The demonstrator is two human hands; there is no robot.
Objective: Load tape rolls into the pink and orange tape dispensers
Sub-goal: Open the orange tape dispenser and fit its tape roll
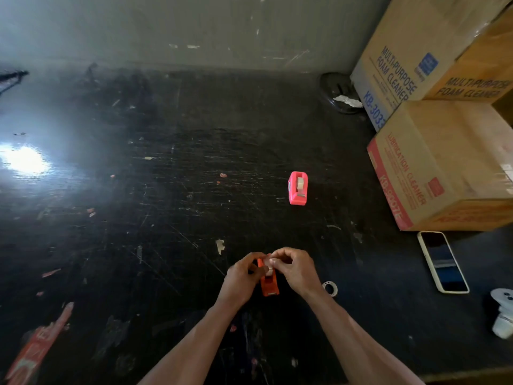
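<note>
The pink tape dispenser [297, 188] stands alone on the black table [166, 204], with a pale tape roll sitting in its slot. Nearer to me, the orange tape dispenser [269, 284] lies between my hands. My left hand [241, 276] grips its left side. My right hand [294, 269] pinches a tape roll [268, 266] over the dispenser's far end; fingers hide most of the roll. A small white tape core [330, 288] lies just right of my right wrist.
Stacked cardboard boxes [444, 162] fill the right side, with a dark round lid [337, 91] behind them. A phone [442, 261] lies face up in front of the boxes, and a white plastic object [503, 312] sits at the right edge. A red wrapper [36, 348] lies at the near left.
</note>
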